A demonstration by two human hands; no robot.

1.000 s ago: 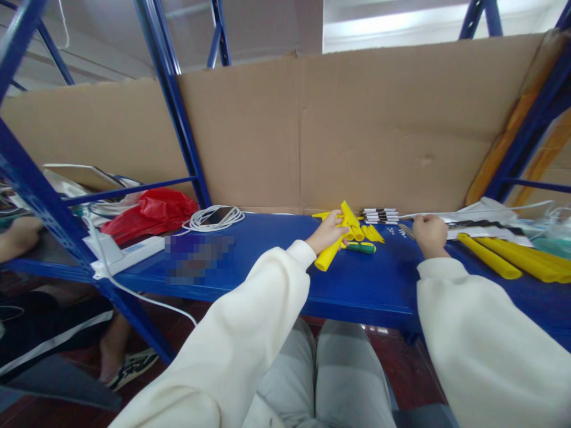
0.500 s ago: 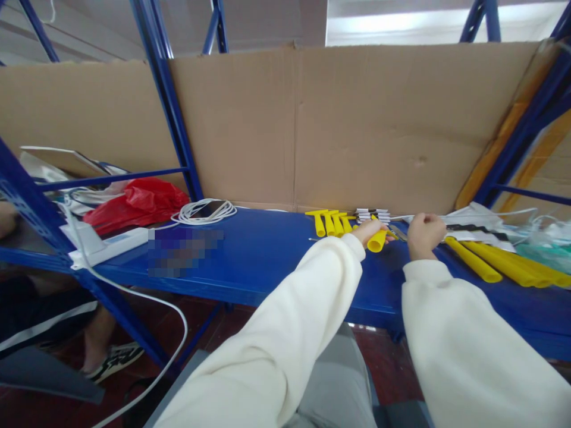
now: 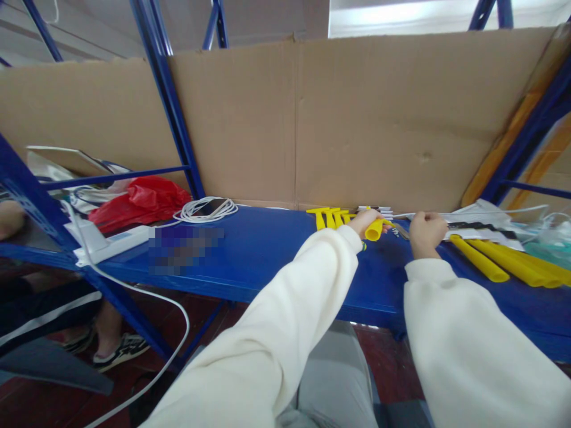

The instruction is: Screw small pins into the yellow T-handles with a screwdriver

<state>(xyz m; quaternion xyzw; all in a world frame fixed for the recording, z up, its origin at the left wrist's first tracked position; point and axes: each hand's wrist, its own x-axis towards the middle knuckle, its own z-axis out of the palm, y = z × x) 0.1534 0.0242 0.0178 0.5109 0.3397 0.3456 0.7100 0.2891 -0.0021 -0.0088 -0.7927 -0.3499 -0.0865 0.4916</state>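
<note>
The left hand (image 3: 364,221) is closed on a yellow tube (image 3: 373,230), held over the blue shelf (image 3: 267,238) with its open end toward the camera. The right hand (image 3: 427,233) is curled just beside some small metal parts (image 3: 402,230); whether it grips anything, I cannot tell. Left of the left hand lie yellow T-shaped pieces (image 3: 328,219) in a row; behind it, white-and-black sticks (image 3: 377,210). Right of the right hand lie long yellow rolls (image 3: 508,261). Small white marks near the metal parts are too blurred to read.
</note>
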